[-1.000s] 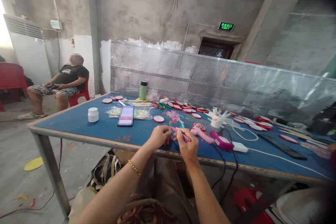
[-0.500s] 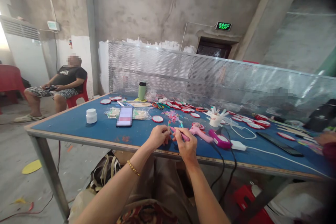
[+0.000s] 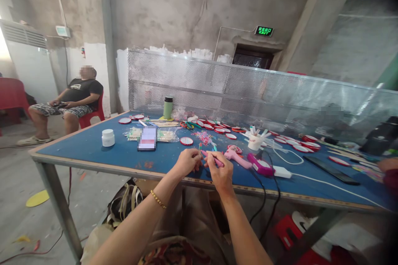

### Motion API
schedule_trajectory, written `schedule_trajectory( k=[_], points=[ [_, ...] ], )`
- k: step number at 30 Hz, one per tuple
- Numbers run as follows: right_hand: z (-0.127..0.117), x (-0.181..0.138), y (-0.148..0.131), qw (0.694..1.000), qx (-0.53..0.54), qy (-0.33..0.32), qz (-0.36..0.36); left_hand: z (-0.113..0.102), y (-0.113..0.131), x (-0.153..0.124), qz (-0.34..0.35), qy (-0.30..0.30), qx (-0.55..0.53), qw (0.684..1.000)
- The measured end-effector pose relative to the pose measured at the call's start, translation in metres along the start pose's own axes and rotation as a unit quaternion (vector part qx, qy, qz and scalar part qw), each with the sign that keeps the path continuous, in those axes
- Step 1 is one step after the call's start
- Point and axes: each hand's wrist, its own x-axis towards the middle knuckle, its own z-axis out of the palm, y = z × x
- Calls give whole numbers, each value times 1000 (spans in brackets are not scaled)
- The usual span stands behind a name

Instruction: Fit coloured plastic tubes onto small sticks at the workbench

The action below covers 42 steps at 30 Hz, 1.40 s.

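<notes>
My left hand [image 3: 188,162], with a gold bead bracelet at the wrist, is closed in a pinch over the table's front edge. From its fingertips pokes a small thin piece with a red and green tip [image 3: 200,147], too small to name. Close beside it, my right hand [image 3: 222,172] grips a pink pen-shaped tool [image 3: 219,162], its front end pointing at the left fingertips. Just beyond the hands lie a heap of small pink and white loops [image 3: 203,137] and a red-rimmed round disc [image 3: 186,141].
Right of my hands lie a pink handled tool [image 3: 239,159], a purple device [image 3: 260,165] with cables and a dark phone [image 3: 331,169]. A cup of sticks [image 3: 255,143], a lit phone [image 3: 147,138] and a white jar [image 3: 108,137] stand around. Another person's hand [image 3: 388,165] shows far right.
My hands keep nearly the same pose. At the far right, the other person's hand has shifted slightly, and the red stool beneath the table shows more white items.
</notes>
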Motion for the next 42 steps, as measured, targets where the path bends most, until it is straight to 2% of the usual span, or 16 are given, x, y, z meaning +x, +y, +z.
schedule_trajectory(
  k=[42],
  points=[
    [0, 1, -2, 1000, -6, 11, 15, 0, -5, 2, -4, 1, 1, 1000]
  ],
)
